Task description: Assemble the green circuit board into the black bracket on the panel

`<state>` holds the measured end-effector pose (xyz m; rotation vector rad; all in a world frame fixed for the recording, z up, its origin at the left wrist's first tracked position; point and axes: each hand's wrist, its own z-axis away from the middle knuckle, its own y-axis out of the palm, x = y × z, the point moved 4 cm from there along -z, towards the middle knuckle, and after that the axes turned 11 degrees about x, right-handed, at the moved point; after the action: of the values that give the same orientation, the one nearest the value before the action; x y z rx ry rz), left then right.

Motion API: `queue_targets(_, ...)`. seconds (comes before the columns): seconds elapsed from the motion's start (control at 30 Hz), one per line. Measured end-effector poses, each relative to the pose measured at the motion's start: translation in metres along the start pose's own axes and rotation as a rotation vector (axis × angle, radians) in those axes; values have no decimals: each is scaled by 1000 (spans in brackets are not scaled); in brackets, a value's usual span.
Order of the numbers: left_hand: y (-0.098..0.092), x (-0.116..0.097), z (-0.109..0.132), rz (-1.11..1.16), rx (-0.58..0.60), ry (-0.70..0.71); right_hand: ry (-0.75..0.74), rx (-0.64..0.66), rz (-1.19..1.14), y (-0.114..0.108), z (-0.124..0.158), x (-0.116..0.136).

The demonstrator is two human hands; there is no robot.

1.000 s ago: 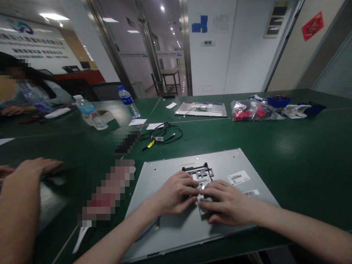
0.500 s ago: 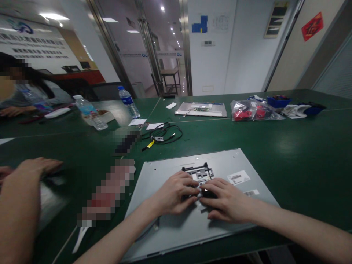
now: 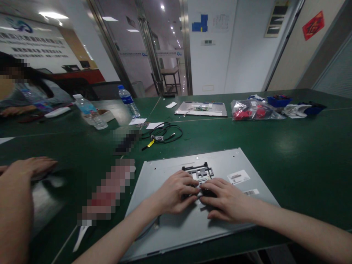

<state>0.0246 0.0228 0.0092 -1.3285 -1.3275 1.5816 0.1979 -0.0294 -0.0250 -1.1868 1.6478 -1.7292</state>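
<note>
A large pale grey metal panel, like the back of a flat display, lies in front of me with two white labels on its right side. Near its middle is a black-framed bracket with cut-outs. My left hand and my right hand meet just below that bracket, fingers bent and fingertips almost touching. Both seem closed on small dark parts at the panel's centre, but the fingers hide most of what they hold. A thin cable shows under my left forearm.
A coiled black cable lies beyond the panel. Farther back are another opened panel, a plastic bag with red items, blue trays and water bottles. At left, a co-worker's hand rests near a blurred object; another person sits behind.
The co-worker's hand at the left has shifted slightly to the left. My own hands stay almost in the same place on the panel.
</note>
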Motion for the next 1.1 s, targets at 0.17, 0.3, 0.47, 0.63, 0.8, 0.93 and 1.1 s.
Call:
queue_targets(0.17,0,1,1,16,-19,-2,4,18,-17,-1,1,1)
queue_targets(0.3,0,1,1,8,-6,1,-13,17,-19,-2,0,2)
queue_targets(0.47,1,2,2,13,-2,3,-61,0,-26,-3,1,4)
queue_targets(0.63,6,6,4,21,2,-6,-94,21,-15,-6,1,7)
queue_targets(0.8,5,5,3,17,0,-9,-147,15,10,-5,1,8)
queue_targets(0.93,2,4,2,15,4,-4,-175,4,18,-2,1,9)
queue_targets(1.1,4,5,2,12,4,-4,-129,20,12,-1,1,8)
